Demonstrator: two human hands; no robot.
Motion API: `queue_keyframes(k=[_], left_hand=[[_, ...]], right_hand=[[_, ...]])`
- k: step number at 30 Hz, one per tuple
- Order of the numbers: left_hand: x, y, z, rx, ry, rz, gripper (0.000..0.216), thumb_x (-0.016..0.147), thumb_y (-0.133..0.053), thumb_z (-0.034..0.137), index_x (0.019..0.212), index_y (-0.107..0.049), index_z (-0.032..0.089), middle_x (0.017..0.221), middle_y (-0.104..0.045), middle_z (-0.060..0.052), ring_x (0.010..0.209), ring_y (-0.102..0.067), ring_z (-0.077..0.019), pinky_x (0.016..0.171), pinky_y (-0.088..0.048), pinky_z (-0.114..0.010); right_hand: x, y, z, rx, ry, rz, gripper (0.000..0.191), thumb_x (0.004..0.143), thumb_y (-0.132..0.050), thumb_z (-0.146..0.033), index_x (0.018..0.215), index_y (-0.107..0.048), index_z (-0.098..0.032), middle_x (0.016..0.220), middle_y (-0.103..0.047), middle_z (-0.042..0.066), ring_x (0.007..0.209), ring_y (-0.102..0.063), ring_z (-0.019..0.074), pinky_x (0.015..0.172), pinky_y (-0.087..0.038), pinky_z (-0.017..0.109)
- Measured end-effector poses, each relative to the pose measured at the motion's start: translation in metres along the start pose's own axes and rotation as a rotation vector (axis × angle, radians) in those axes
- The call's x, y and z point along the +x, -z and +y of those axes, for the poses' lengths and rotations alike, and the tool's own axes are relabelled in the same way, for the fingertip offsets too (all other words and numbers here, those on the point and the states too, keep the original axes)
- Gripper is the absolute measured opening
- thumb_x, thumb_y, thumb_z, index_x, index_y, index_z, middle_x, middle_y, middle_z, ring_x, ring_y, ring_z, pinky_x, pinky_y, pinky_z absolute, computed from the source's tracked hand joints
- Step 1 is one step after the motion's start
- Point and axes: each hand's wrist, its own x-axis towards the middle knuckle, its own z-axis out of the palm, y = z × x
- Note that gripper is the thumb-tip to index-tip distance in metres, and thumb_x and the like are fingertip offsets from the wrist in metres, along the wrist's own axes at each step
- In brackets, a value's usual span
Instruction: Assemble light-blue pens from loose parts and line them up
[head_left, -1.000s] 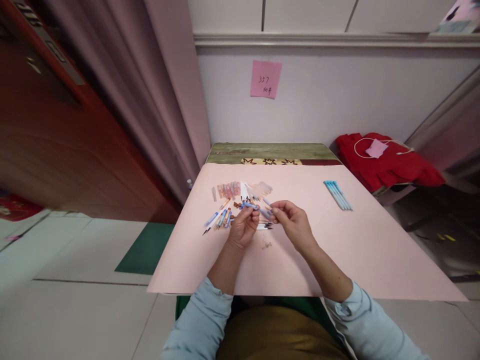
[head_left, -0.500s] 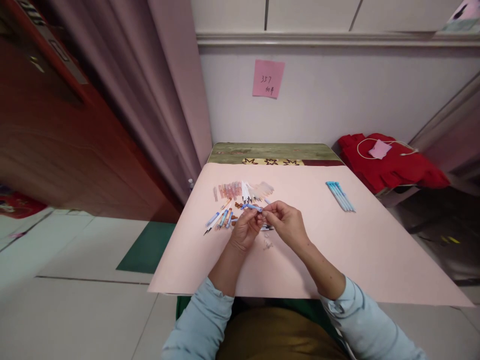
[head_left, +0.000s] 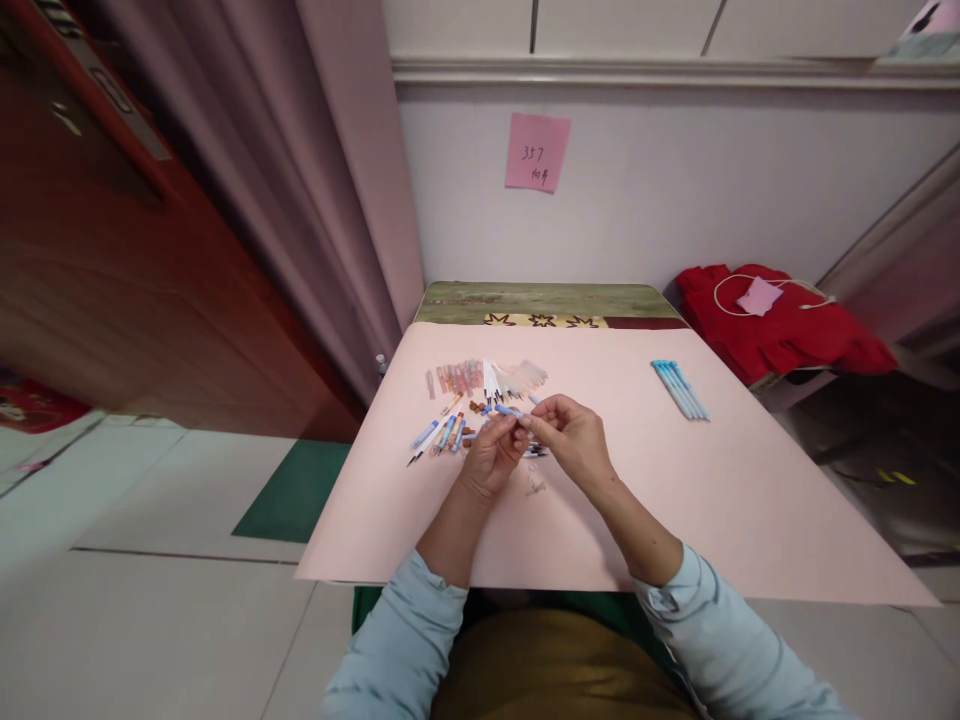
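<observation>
My left hand point(head_left: 493, 458) pinches a short blue pen barrel point(head_left: 508, 411) between thumb and fingers, above the table. My right hand point(head_left: 576, 438) is closed, its thumb and forefinger meeting at the barrel's near end; whatever they grip there is too small to make out. Left of my hands lie printed blue and orange barrel pieces point(head_left: 448, 434) and white refills with black tips. Small brown pieces point(head_left: 477, 407) rest just beyond my left hand. Tiny clear or metallic parts point(head_left: 535, 485) lie below my fingers. Dark-tipped pieces point(head_left: 535, 451) are partly hidden by my hands.
Farther back, pinkish clear tubes point(head_left: 460, 377), white refills point(head_left: 491, 380) and clear pieces point(head_left: 529, 375) form a row. Several light-blue pens point(head_left: 679, 390) lie together at the right. A pale pink sheet point(head_left: 720, 520) covers the table. Red cloth point(head_left: 780, 330) is piled beyond its right edge.
The blue barrel has tilted slightly in my fingers, and my right fingertips have shifted a little left along its end. The view has moved slightly; the laid-out parts look the same.
</observation>
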Motion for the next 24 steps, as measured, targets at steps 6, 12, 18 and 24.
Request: queue_keyframes(k=[6,12,18,24], left_hand=[[-0.001,0.000,0.001,0.010,0.025,-0.035,0.006,0.076,-0.070,0.010,0.078,-0.064,0.009,0.069,-0.061,-0.002,0.058,-0.055,-0.0058,0.049,-0.045,-0.014],[0.001,0.002,0.002,-0.045,0.019,-0.046,0.002,0.080,-0.064,0.008,0.082,-0.065,0.009,0.078,-0.061,-0.005,0.062,-0.054,-0.0059,0.051,-0.044,-0.013],[0.002,0.000,0.007,-0.188,-0.020,0.039,0.018,0.091,-0.048,0.008,0.081,-0.063,0.011,0.088,-0.058,-0.007,0.065,-0.052,-0.0048,0.052,-0.045,-0.011],[0.000,-0.005,0.009,-0.206,-0.025,0.054,0.020,0.092,-0.045,0.008,0.082,-0.062,0.011,0.089,-0.056,-0.007,0.064,-0.050,-0.0042,0.051,-0.044,-0.011]], right_hand=[[0.004,0.002,0.003,0.123,-0.095,-0.061,0.035,0.066,-0.080,-0.048,0.075,-0.064,-0.018,0.061,-0.066,0.001,0.053,-0.059,0.0123,0.052,-0.048,0.023],[-0.004,0.007,0.011,0.030,-0.032,-0.082,0.027,0.079,-0.069,-0.045,0.079,-0.065,-0.019,0.061,-0.063,0.000,0.054,-0.056,0.0124,0.053,-0.046,0.023],[-0.020,0.022,0.037,-0.641,0.227,-0.236,0.010,0.081,-0.062,-0.020,0.080,-0.071,-0.023,0.079,-0.069,0.001,0.068,-0.061,0.0144,0.064,-0.043,0.024],[-0.025,0.021,0.046,-0.852,0.260,-0.318,0.021,0.088,-0.056,-0.021,0.097,-0.073,-0.028,0.097,-0.071,0.002,0.083,-0.066,0.0167,0.071,-0.045,0.025]])
